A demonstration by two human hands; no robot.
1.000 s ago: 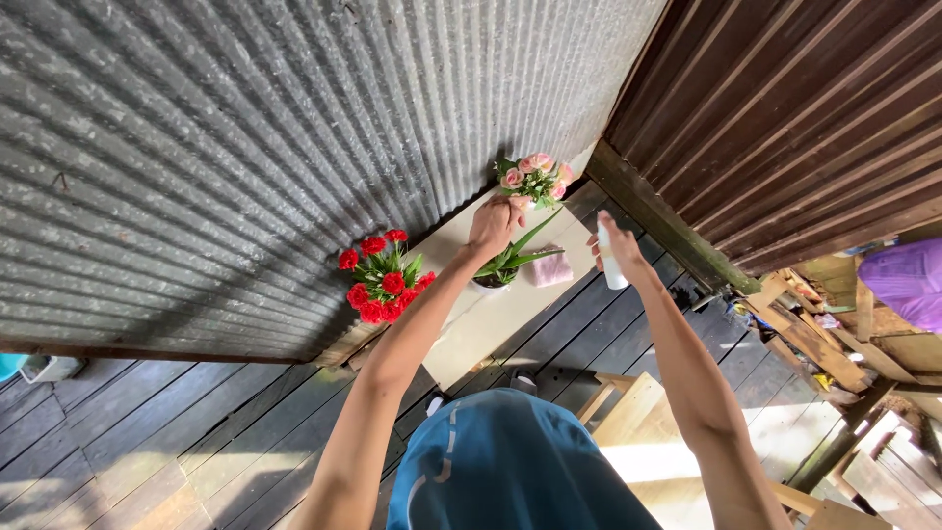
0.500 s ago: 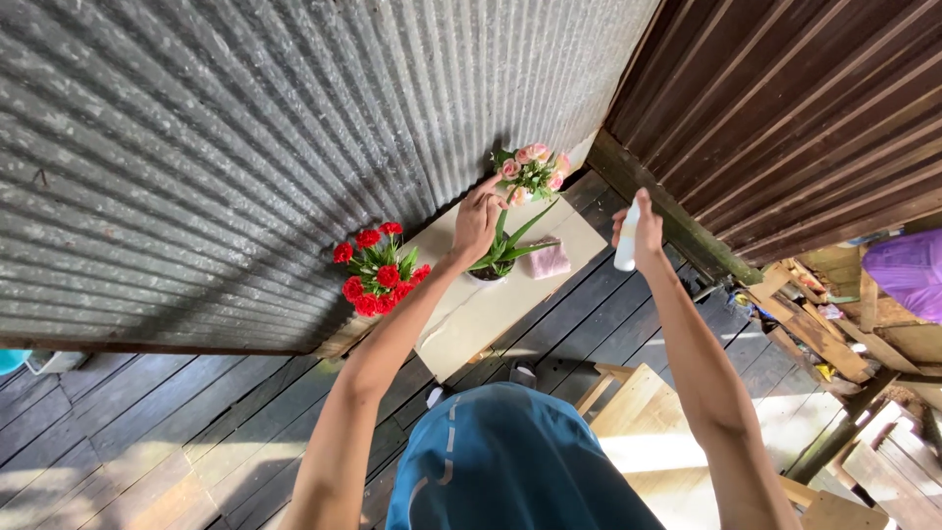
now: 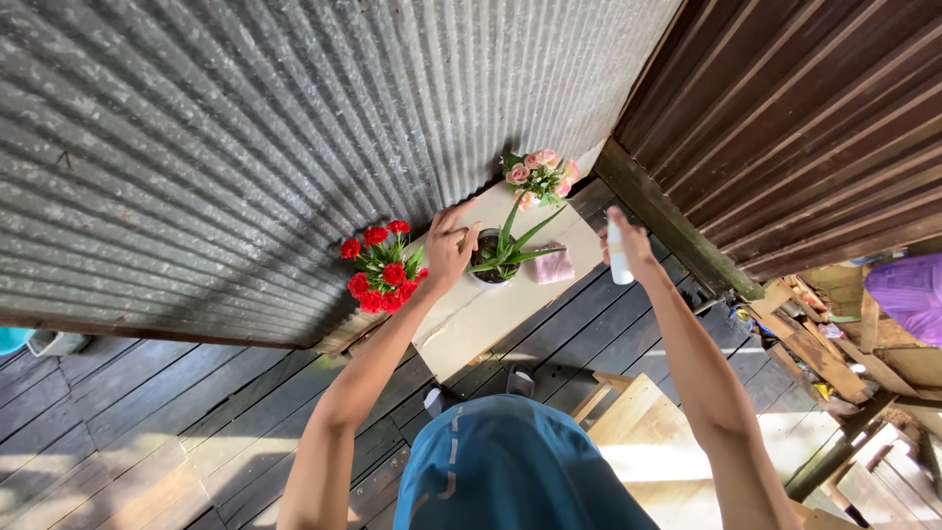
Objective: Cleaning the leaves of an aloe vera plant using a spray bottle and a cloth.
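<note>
My left hand [image 3: 449, 249] hovers with fingers apart just left of a small potted green plant [image 3: 501, 253] on a pale low wooden table [image 3: 475, 317]; whether it touches the pot I cannot tell. My right hand [image 3: 628, 247] grips a small white spray bottle [image 3: 617, 255] to the right of the plant. A bunch of red flowers [image 3: 378, 267] stands at the table's left end and pink flowers [image 3: 535, 177] at its far end. A pink folded cloth [image 3: 552, 265] lies beside the pot.
A corrugated grey metal wall [image 3: 245, 128] runs behind the table, meeting a brown wooden wall [image 3: 805, 108] at the right. Dark deck planks [image 3: 128, 412] lie below. Loose wood pieces [image 3: 824, 344] and a purple bag [image 3: 908, 294] sit at the right.
My left hand has drawn back from the plant's far side to its left. My right hand with the bottle has moved slightly outward from the plant.
</note>
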